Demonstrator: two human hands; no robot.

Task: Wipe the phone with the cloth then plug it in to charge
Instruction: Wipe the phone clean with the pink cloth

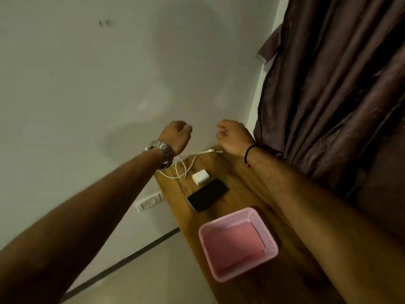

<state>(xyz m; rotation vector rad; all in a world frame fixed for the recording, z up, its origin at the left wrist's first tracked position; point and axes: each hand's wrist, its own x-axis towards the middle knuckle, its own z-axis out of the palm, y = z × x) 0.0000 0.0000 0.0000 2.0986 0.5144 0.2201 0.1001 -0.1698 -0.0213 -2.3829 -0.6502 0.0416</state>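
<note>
A black phone (207, 194) lies screen up on the wooden table (245, 194). Just beyond it sits a white charger block (200, 176), and a white cable (186, 165) loops from it toward the table's far end. My left hand (176, 136), with a metal watch on the wrist, is held up in a loose fist above the table's far edge. My right hand (233, 137) is also raised with curled fingers, above the cable's plug end. Neither hand holds anything I can see. No cloth is visible.
A pink plastic basket (237, 244) stands on the table nearer to me than the phone. A white wall socket (151, 201) sits low on the wall left of the table. A dark curtain (333, 84) hangs at the right.
</note>
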